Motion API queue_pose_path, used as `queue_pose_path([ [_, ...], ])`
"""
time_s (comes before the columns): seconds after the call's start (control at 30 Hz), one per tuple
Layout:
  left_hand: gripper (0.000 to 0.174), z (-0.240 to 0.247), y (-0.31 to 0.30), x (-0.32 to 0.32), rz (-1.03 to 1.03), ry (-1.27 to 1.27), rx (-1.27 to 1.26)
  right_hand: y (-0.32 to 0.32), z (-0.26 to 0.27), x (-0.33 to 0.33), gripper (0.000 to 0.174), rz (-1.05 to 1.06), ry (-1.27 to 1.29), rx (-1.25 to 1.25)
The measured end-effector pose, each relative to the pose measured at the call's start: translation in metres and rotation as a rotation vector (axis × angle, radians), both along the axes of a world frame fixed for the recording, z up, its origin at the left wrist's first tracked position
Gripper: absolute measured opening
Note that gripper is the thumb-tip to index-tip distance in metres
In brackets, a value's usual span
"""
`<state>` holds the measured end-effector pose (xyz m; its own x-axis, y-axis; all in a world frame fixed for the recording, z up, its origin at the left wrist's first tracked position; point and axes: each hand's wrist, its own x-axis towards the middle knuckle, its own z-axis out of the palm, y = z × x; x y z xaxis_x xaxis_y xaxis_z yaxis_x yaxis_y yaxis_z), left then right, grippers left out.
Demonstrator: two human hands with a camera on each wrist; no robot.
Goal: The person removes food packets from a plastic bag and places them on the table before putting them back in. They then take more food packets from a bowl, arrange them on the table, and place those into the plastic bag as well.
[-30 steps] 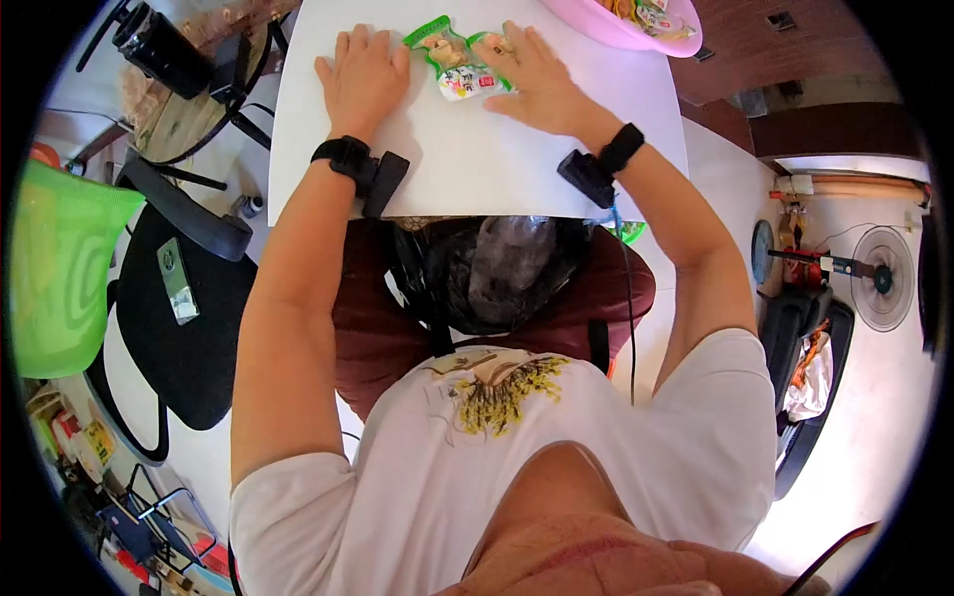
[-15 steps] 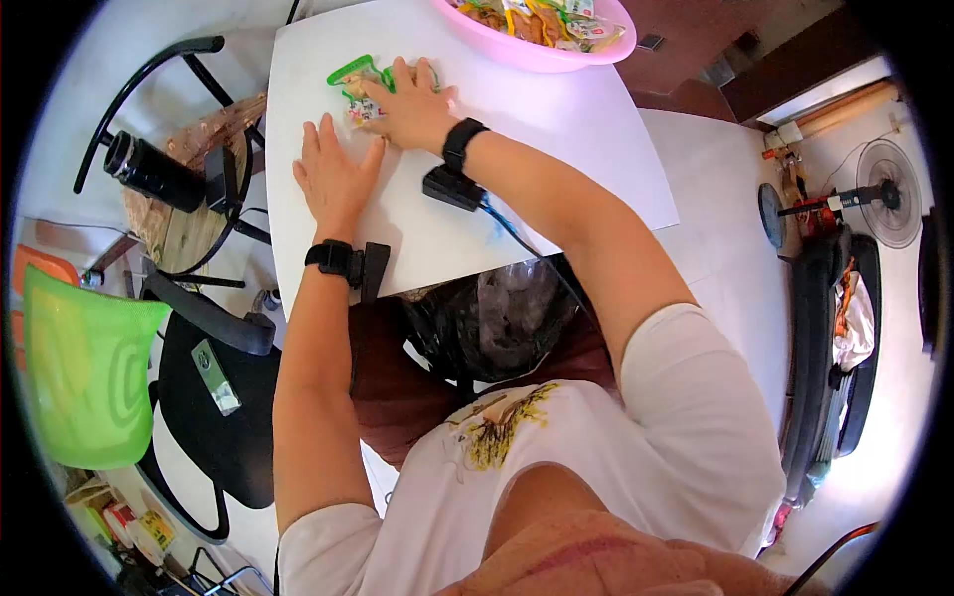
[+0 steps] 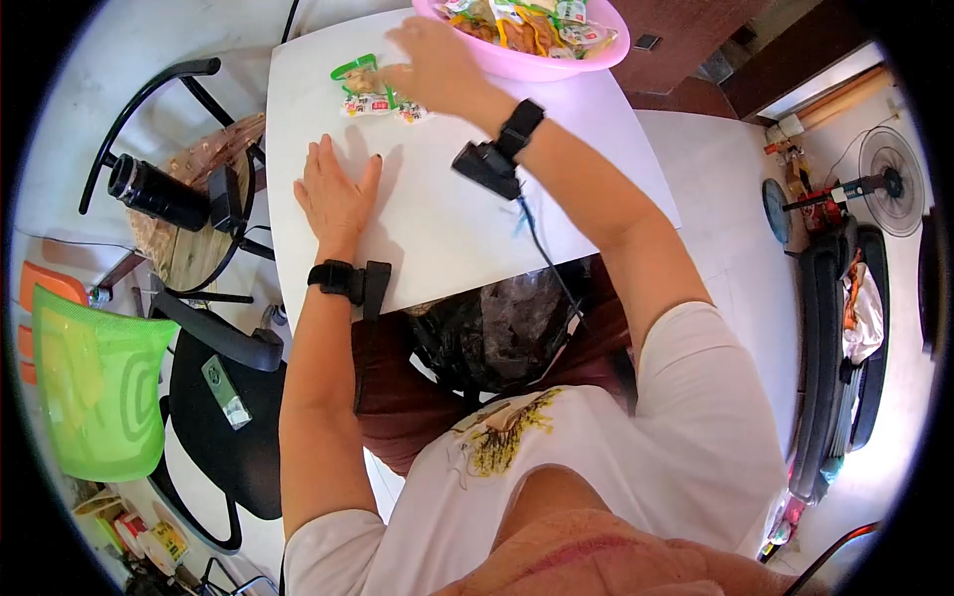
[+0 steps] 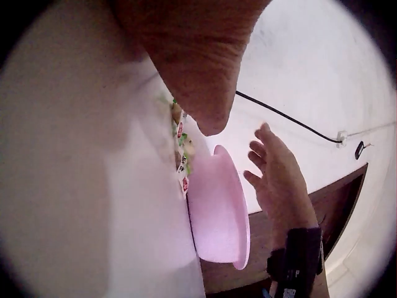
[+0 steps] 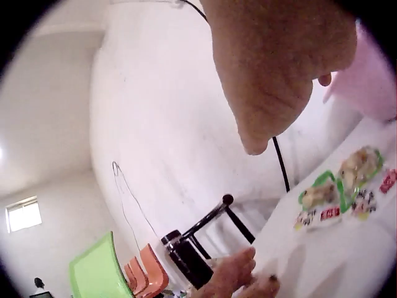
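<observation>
Two small green-edged snack packets lie side by side on the white table (image 3: 467,238). The left packet (image 3: 356,77) shows fully in the head view, while the right packet (image 5: 360,171) is partly covered there by the right hand. My right hand (image 3: 442,74) hovers above the table between the packets and the pink basin (image 3: 512,62), its fingers loosely extended and holding nothing. In the left wrist view that hand (image 4: 279,177) hangs raised beside the basin. My left hand (image 3: 336,199) rests on the table just nearer to me than the packets, fingers spread.
The basin at the table's far edge holds several more packets (image 3: 527,30). To the left stand a black-framed stool with a black bottle (image 3: 159,192) on it, and a green-backed chair (image 3: 99,387) with a phone (image 3: 227,392) on its seat. A cable hangs from my right wrist.
My right hand moved left with the packets beneath it, then lifted off them and went toward the basin. The packets now lie farther left, and my left hand has drawn back nearer to me.
</observation>
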<state>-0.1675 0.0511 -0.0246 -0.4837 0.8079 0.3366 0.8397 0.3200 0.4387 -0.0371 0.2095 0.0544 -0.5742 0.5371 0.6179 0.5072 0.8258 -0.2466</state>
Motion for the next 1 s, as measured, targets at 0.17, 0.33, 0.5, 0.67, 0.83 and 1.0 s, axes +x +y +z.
queue_pose_path([
  [0.17, 0.078, 0.005, -0.002, 0.003, -0.011, -0.012, -0.022, 0.066, 0.026, 0.054, 0.062, -0.256, -0.167, -0.019],
  [0.33, 0.076, 0.005, 0.0, 0.002, -0.016, 0.017, -0.038, 0.088, 0.031, 0.083, 0.088, -0.581, -0.34, -0.379],
  [0.5, 0.074, 0.005, 0.0, 0.002, -0.015, 0.028, -0.07, 0.13, -0.005, 0.086, 0.078, -0.617, -0.372, -0.375],
  [0.67, 0.069, -0.003, 0.001, 0.0, -0.012, 0.155, -0.018, 0.161, -0.017, 0.092, 0.052, -0.531, -0.317, -0.404],
  [0.83, 0.063, 0.004, -0.002, 0.003, -0.028, 0.104, -0.104, 0.163, -0.011, 0.116, 0.035, -0.572, -0.113, -0.283],
  [1.0, 0.058, 0.007, -0.003, 0.004, -0.042, 0.137, -0.078, 0.189, 0.011, 0.156, 0.037, -0.438, -0.225, -0.513],
])
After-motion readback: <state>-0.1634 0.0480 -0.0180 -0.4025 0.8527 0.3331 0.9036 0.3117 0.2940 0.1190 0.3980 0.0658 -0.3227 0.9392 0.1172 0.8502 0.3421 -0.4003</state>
